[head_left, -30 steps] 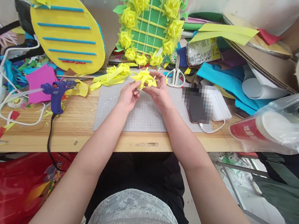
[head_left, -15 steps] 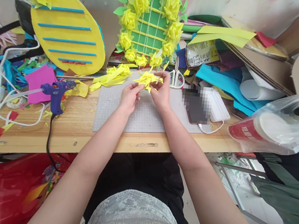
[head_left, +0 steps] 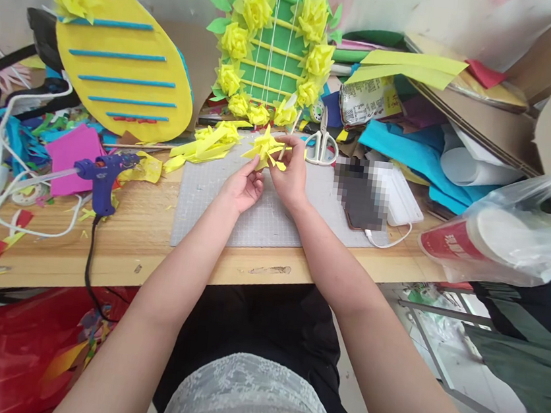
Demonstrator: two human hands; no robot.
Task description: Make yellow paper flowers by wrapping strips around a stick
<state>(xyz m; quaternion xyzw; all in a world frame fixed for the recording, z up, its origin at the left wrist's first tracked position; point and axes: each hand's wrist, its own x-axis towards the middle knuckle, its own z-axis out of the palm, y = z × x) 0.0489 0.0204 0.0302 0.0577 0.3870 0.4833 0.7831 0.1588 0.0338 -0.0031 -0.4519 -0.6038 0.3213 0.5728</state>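
Yellow paper strips (head_left: 213,144) at left; then the left hand (head_left: 242,188), fingertips pinching the lower-left edge of the yellow paper flower (head_left: 264,147); it's between the hands, above the grey mat (head_left: 273,223), no clear long axis; right hand (head_left: 289,171) gripping its right side, about equally near; scissors (head_left: 321,147) beyond.

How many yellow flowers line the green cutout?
9: three left flowers, three bottom flowers, three right flowers, edging the green cutout. Overlaps or the frame's edge may hide more. The held flower, between left hand and right hand, isn't counted.
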